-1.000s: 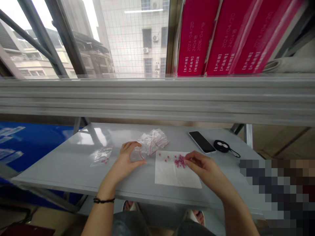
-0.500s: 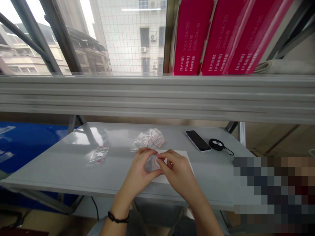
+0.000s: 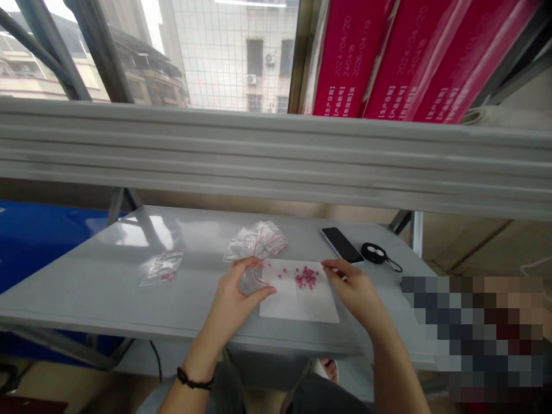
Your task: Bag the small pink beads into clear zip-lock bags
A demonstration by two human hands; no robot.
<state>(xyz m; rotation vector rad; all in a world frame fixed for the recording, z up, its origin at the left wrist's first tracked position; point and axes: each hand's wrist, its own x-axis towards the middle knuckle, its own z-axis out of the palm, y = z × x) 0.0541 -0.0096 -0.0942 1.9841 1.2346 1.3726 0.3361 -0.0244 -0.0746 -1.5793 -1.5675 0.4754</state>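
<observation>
Head view. Left hand (image 3: 235, 293) near the desk's (image 3: 107, 287) front edge, fingers (image 3: 259, 294) and thumb pinched on a small clear bag (image 3: 251, 280) with a red zip line, held just above the desk beside the left edge of a white sheet (image 3: 302, 302). Whether anything sits inside that bag: cannot tell. Black band around the left wrist. Right hand (image 3: 356, 287) at the sheet's right edge, fingers (image 3: 332, 265) loosely curled and stretched toward a cluster of small pink beads (image 3: 306, 277); nothing visibly gripped, tips just beside the beads. A few stray beads scattered on the sheet left of the cluster.

Behind the sheet, toward the desk's middle, a heap of empty-looking clear bags (image 3: 256, 241) with red zip strips, crumpled together. Well apart, toward the left edge, one flat filled bag (image 3: 163, 268) with a few pink beads inside. Toward the back right corner, a dark phone (image 3: 342, 245) lying face up, and just beside it a round black pouch (image 3: 374, 253) with a cord trailing right.

Above the desk, a grey shelf (image 3: 276, 155) across the whole frame, with red boxes (image 3: 388, 57) standing on it at the right, white print on their faces. Blurred blocks at the lower right.
</observation>
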